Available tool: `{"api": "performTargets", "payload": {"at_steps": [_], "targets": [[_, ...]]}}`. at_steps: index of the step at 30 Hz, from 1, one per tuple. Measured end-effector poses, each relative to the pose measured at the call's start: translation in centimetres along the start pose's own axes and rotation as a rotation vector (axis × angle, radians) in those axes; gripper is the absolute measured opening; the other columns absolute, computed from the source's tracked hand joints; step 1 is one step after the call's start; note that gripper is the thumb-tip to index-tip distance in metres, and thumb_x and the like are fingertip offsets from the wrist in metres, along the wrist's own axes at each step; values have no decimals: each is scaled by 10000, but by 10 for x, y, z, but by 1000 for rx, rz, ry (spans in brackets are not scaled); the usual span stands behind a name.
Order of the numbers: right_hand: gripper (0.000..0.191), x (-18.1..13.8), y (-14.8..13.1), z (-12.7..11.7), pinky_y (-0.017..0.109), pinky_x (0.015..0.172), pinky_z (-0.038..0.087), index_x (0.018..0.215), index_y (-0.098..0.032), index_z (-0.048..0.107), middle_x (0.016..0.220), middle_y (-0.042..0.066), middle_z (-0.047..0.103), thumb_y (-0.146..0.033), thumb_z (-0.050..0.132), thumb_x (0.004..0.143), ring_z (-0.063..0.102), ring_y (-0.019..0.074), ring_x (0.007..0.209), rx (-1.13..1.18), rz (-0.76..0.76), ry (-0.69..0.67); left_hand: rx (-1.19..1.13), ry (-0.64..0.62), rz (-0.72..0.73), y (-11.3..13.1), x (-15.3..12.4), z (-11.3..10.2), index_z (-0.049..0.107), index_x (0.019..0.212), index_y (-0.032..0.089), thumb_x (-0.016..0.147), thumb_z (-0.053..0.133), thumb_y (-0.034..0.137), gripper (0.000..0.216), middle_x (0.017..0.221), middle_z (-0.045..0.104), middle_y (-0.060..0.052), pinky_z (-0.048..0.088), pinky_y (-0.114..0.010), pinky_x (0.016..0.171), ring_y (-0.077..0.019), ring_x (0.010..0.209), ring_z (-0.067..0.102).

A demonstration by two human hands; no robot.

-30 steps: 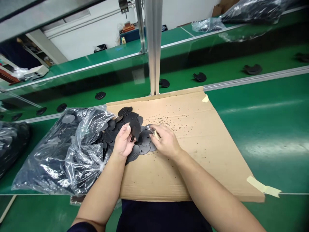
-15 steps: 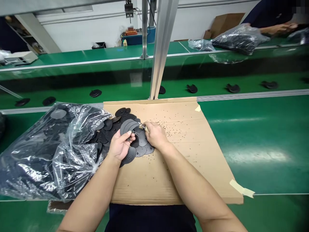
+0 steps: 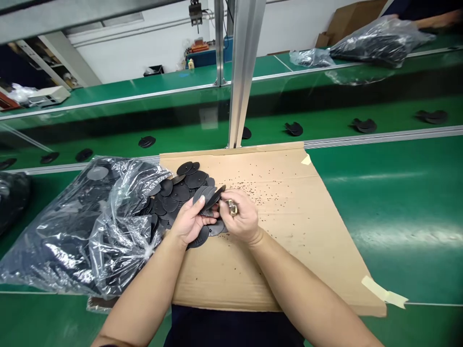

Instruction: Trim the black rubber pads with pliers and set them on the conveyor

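Note:
My left hand (image 3: 188, 222) is closed round a small stack of black plastic discs (image 3: 205, 195), thumb on top and fingers underneath. One disc (image 3: 216, 198) on the right of the stack stands tilted up, beside the fingertips of my right hand (image 3: 240, 214). That hand is curled round a small metal tool (image 3: 232, 207) with a brass-coloured end; its exact kind is hidden in the grip. Whether the right fingers also pinch the tilted disc I cannot tell. Under and behind both hands lies a loose pile of similar black discs (image 3: 180, 192) on a cardboard sheet (image 3: 224, 277).
A clear plastic bag of black discs (image 3: 68, 231) lies left of the cardboard. Tiny dark scraps (image 3: 265, 190) are scattered right of my hands. Behind an upright metal post (image 3: 246, 72), spaced-out black parts (image 3: 293, 128) lie along a green belt. A co-worker's arm (image 3: 439, 20) shows at upper right.
My right hand has turned, and the tool's tip no longer points at the discs. One disc now stands tilted between the hands. The view has shifted slightly.

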State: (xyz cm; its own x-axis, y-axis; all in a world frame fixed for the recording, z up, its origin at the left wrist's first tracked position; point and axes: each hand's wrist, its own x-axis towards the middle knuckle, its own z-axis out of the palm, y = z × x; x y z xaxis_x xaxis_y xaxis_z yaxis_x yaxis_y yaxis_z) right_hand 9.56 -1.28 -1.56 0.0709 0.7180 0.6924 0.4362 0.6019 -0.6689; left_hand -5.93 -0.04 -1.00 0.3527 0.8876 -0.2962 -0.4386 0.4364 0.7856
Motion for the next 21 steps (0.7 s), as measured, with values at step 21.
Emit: {"api": "performTargets", "payload": {"at_steps": [21], "targets": [[214, 6, 9, 1, 283, 696, 487, 980, -168, 610, 772, 19, 620, -318, 592, 828, 592, 156, 690, 250, 452, -171, 146, 239, 337, -8, 5, 4, 607, 1036, 114, 665, 824, 312, 473, 978, 661, -114, 572, -336, 668, -219, 802, 647]]}}
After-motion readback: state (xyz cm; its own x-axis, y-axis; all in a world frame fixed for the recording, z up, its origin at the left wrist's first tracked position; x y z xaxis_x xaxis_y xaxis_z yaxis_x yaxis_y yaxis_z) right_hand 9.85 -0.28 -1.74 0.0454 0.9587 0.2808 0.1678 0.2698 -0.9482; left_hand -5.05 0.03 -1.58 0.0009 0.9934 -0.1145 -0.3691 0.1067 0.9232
